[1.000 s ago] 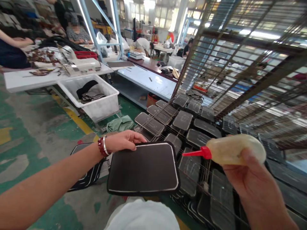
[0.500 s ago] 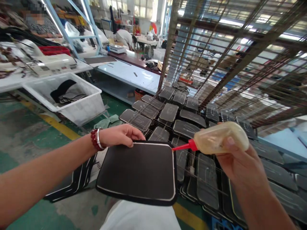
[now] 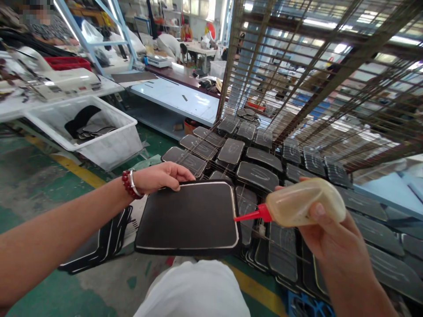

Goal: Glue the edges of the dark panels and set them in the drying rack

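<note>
My left hand (image 3: 167,177), with a beaded bracelet and a bangle at the wrist, pinches the far edge of a black rounded-corner panel (image 3: 187,218). A pale line runs just inside the panel's border. My right hand (image 3: 330,233) is wrapped round a squeeze bottle (image 3: 300,202) of yellowish, see-through stuff, tilted nearly level. Its red nozzle (image 3: 247,215) points left, and the tip meets the pale line on the panel's right side. Some fingers of my right hand are hidden behind the bottle.
Many similar panels (image 3: 231,151) lie on wire racks ahead and to the right, under a raised wire frame (image 3: 297,66). At left stand a white bin (image 3: 112,147) with black pieces and a sewing machine (image 3: 62,81). More panels (image 3: 95,246) are stacked low left.
The nozzle tip has gone from the panel's upper right corner down along its right side. The panel has risen in view and tilted, its near edge now higher.
</note>
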Available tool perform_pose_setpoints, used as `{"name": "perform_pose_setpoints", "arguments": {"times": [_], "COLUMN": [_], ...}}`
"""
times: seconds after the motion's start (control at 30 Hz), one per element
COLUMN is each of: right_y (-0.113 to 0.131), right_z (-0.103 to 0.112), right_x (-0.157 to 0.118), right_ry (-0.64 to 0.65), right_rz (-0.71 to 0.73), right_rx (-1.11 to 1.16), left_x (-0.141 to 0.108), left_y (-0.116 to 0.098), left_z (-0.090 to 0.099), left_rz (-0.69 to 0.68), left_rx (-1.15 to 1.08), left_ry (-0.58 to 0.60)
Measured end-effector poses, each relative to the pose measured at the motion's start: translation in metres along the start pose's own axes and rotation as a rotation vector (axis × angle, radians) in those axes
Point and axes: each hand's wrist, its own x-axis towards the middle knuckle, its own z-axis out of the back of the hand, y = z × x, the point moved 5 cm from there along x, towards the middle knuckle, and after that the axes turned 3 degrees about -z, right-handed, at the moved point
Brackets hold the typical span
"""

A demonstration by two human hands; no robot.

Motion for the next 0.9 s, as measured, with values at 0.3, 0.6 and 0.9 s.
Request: {"name": "perform_pose_setpoints", "arguments": {"times": [0.3, 0.6, 0.9], "right_y": [-0.008, -0.035, -0.050], "right_z": [0.008, 0.015, 0.013], "right_x": [-0.009, 0.006, 0.009], "right_ry": [-0.076, -0.363, -0.443], "right_rz": [-0.042, 0.054, 0.058], "right_rx": [0.050, 0.217, 0.193], "left_x": [0.003, 0.006, 0.010], "left_y": [0.006, 0.021, 0.033], "left_z": [0.015, 0.013, 0.014], "left_rz": [-0.062, -0.132, -0.121], "left_rx": [-0.161, -0.354, -0.412], "left_ry": [-0.064, -0.145, -0.190]}}
